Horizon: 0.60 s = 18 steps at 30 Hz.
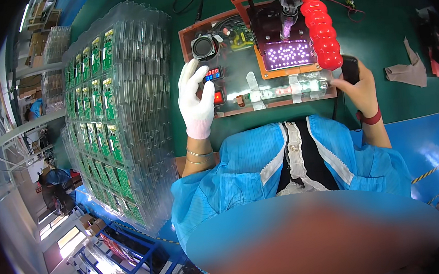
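Note:
My left hand (196, 101), in a white glove, is at the left edge of a shallow test box (234, 65) with a clear cover. Its fingers are apart and hold nothing; they lie beside a small digital display (213, 74). My bare right hand (360, 89) is at the box's right end, curled round a dark, rounded object (350, 69) whose kind I cannot make out. Its thumb points at the end of a narrow lit strip (283, 91), which is taped across the cover. Above the strip, a purple-lit LED panel (288, 54) shines under an orange frame.
Stacked clear trays (145, 91) with green circuit boards (109, 99) stand at the left. A red, ribbed clamp handle (321, 31) hangs over the box's right part. A round speaker (204, 47) sits in its upper left. A brown cloth (406, 67) lies on the green table at right.

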Tool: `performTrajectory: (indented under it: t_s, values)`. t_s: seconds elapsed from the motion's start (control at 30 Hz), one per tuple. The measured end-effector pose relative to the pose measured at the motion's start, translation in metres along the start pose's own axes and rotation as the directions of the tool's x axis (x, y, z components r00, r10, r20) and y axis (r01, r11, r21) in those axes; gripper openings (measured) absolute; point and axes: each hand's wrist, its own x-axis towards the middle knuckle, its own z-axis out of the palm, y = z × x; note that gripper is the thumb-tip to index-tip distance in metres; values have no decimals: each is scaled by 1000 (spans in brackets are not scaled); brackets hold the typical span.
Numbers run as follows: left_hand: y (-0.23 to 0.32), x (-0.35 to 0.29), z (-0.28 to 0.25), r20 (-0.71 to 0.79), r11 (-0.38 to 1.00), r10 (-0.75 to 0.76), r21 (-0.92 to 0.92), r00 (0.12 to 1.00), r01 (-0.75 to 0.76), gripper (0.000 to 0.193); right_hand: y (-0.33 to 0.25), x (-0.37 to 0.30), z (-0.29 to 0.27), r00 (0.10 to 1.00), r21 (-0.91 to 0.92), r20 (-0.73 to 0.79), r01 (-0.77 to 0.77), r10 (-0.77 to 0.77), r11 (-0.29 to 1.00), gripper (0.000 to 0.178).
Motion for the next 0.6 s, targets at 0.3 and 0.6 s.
performTrajectory:
  t_s: [0.3,0.6]
  values:
    - [0,-1,-1,5,1000,-13,15,1000,13,41,5,6,9,994,260,-108,21,8,966,30]
    - [0,-1,-1,11,1000,-18,2,1000,18,40,1,5,10,993,216,-117,37,-12,976,26]
